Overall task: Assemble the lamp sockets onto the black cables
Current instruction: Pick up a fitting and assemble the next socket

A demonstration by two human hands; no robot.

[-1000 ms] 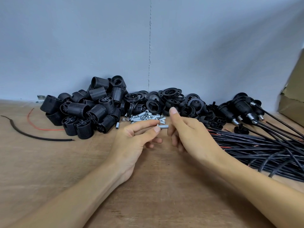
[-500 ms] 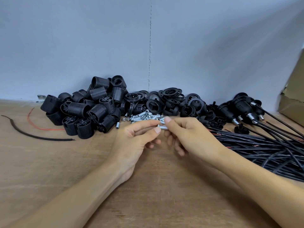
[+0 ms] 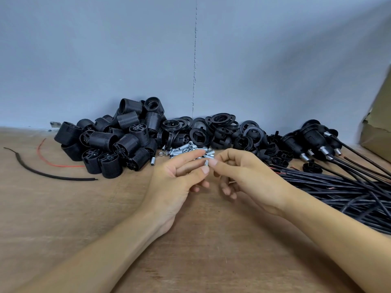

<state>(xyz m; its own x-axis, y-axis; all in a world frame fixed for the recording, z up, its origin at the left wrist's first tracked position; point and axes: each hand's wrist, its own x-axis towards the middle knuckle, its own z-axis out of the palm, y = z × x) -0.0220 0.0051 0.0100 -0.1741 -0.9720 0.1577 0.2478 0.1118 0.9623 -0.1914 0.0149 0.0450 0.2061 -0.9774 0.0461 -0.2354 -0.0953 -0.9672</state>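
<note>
My left hand (image 3: pixel 176 178) and my right hand (image 3: pixel 243 174) meet over the middle of the wooden table, both pinching one small silver threaded tube (image 3: pixel 207 163) between thumb and forefinger. Just behind them lies a heap of loose silver tubes and nuts (image 3: pixel 182 150). A pile of black ribbed socket bodies (image 3: pixel 118 140) sits at the back left, black rings and caps (image 3: pixel 222 127) at the back middle. Black cables (image 3: pixel 342 187) lie in a bundle on the right, several with sockets fitted (image 3: pixel 313 138) at their far ends.
A short black cable offcut (image 3: pixel 48 175) and a red wire (image 3: pixel 55 163) lie at the left. A cardboard box (image 3: pixel 378 123) stands at the right edge. A grey wall closes the back. Bare wooden table (image 3: pixel 211 240) lies in front of the hands.
My right forefinger, stretched out toward the heap a second ago, has curled in, and the right hand now pinches the same silver tube that the left hand holds.
</note>
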